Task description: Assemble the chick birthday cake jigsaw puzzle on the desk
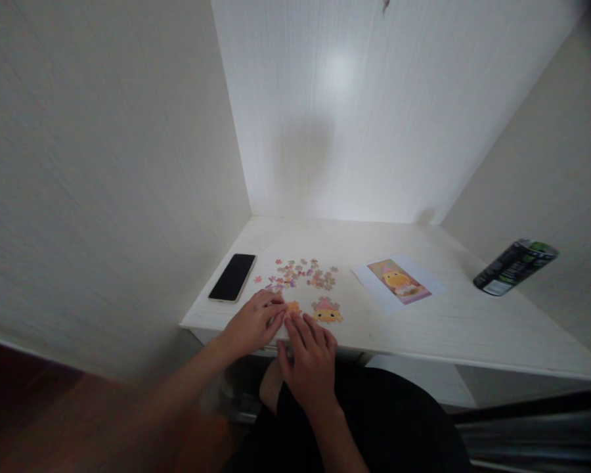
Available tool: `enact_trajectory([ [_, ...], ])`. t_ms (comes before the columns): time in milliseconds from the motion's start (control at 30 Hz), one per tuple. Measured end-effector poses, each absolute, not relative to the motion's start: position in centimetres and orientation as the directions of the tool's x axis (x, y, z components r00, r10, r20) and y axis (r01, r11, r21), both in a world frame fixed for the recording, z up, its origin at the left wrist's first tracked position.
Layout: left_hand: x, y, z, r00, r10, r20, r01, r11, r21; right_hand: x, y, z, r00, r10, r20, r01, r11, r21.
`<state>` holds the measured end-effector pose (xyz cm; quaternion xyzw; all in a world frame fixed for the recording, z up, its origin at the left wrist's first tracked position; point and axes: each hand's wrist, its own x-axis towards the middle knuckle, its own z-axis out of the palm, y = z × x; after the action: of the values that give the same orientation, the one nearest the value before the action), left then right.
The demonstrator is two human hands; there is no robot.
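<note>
Close to the table's front edge, my left hand has its fingers curled and its thumb near the index finger, pinching at a puzzle piece mostly covered by the fingers. Beside it my right hand reaches forward, fingers stretched out and thumb apart, its fingertips resting by the same small orange cluster of puzzle pieces. Right of this cluster lies a joined section of puzzle with a yellow face and a pink hat. Loose puzzle pieces in pink, orange and purple are scattered behind both hands.
A phone with a dark screen lies at the left. To the right is a printed picture of a yellow figure in a pink hat. A black can stands farther right. White panels enclose the tabletop at the back and sides.
</note>
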<state>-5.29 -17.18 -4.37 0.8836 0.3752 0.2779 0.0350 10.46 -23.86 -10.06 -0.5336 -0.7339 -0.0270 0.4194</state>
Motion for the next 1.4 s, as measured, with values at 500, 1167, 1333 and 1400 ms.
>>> enact_trajectory([
  [500, -5.41, -17.02, -4.42, 0.536, 0.689, 0.488, 0.646, -0.707, 0.288, 10.43, -23.87, -10.03, -0.074, 0.75, 0.657, 0.798, 0.439, -0.412],
  [1167, -5.39, -17.03, -5.12, 0.501, 0.694, 0.517, 0.675, -0.687, 0.268, 10.38, -23.97, -10.01, -0.088, 0.75, 0.656, 0.831, 0.418, -0.367],
  [1333, -5.39, -17.01, -4.98, 0.506, 0.695, 0.511, 0.688, -0.683, 0.248, 10.37, -24.0, -10.09, -0.083, 0.757, 0.648, 0.821, 0.42, -0.386],
  [1400, -5.42, -16.98, -4.91, 0.507, 0.696, 0.509, 0.694, -0.68, 0.237, 10.36, -24.04, -10.02, -0.084, 0.765, 0.639, 0.821, 0.417, -0.39],
])
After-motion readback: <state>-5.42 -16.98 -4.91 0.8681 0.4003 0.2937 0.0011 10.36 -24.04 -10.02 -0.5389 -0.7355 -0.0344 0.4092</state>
